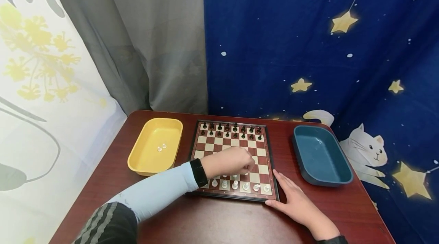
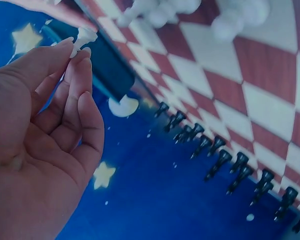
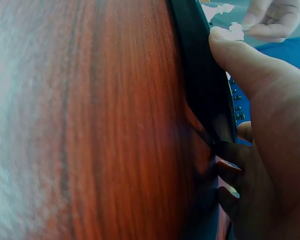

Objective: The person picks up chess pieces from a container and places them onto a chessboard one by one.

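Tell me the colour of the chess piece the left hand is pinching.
White. The chess piece, pinched by the left hand, shows best in the left wrist view.

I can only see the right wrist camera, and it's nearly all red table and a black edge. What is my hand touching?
Observer: Your right hand lies flat on the table, fingers against the near right corner of a chessboard.
Child: What's the other hand doing?
Observer: The left hand is over the board, pinching a white chess piece in its fingertips.
Child: Are there boxes anywhere?
Observer: Yes, a yellow tray left of the board with two white pieces in it, and a blue tray on the right.
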The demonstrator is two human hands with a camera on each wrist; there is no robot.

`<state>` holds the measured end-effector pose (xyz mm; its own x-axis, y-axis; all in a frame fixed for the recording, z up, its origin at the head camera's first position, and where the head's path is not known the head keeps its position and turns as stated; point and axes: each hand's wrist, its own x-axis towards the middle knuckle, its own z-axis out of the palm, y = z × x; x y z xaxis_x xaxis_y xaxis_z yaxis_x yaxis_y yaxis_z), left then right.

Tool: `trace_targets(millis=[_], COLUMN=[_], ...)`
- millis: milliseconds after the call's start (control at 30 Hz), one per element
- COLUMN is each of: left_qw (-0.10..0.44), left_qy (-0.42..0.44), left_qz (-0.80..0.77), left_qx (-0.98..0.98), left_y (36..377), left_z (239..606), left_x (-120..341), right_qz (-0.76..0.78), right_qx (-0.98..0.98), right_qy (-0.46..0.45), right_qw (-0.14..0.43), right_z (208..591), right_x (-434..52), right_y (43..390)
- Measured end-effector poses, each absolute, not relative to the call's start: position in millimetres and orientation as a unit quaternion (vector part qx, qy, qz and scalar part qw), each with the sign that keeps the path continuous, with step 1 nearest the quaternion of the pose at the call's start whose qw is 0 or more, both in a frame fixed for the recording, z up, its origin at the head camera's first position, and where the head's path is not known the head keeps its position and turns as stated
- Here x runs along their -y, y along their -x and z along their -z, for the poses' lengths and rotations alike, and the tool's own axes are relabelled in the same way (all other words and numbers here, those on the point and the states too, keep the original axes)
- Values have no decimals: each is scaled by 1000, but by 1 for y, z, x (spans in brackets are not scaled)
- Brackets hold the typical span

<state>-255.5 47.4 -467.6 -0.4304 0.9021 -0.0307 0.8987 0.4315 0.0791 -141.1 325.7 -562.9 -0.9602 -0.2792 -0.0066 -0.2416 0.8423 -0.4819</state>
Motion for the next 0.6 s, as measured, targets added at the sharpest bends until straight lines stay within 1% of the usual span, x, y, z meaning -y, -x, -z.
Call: trace_targets(millis=[333, 600], left_qw=[71, 67], left_qy=[-524, -528], left_qz=[-40, -23], left_qx=[-848, -846], left_y=[255, 254], left_z=[486, 487], left_x=[-49, -53], right_qz=[245, 247], right_qx=[-959, -959], right_qy=[136, 138], right_qw=[37, 36], right_z=[564, 563], right_x=[-326, -326], right_y=[141, 142])
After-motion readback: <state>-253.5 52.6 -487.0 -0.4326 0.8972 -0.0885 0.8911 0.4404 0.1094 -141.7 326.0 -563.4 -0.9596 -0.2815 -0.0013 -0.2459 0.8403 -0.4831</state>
